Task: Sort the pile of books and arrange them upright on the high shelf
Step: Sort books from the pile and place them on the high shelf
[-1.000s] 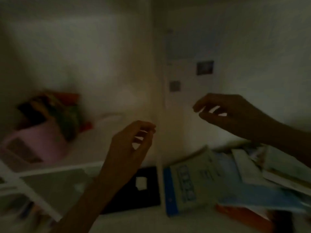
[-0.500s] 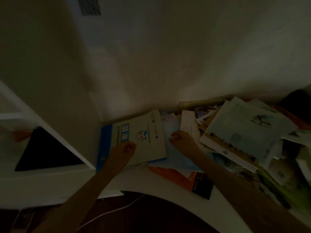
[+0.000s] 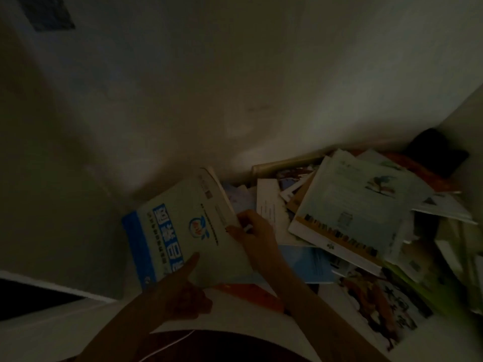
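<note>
A smooth, matt pale wall (image 3: 235, 87) fills the upper part of the dim view, with a dark rectangular patch (image 3: 47, 11) fixed to it near the top left corner. Below it a flat white surface (image 3: 235, 317) carries a loose, fanned pile of books (image 3: 366, 231) spreading from the middle to the right edge: thin, glossy paper covers lying at mixed angles, overlapping one another, with a picture-printed one nearest the viewer and a dark, soft-looking lump (image 3: 436, 152) in the far right corner against the wall. At the left end of the pile is a pale green book (image 3: 188, 231), a flat rectangular softcover with a blue band along its spine edge, blue block lettering and a small round emblem on the cover. It is tilted up off the pile, cover facing the viewer, its long axis running from lower left to upper right, spine edge to the left and open page edge to the right, top corner close to the wall. The right hand (image 3: 257, 239) pinches the page edge, thumb on the cover and fingers curled behind. The left hand (image 3: 180, 291) grips the bottom edge, thumb pressed flat up the cover; its fingers are hidden beneath. A thin pale cord (image 3: 172, 343) curves across the dark area at the bottom.
</note>
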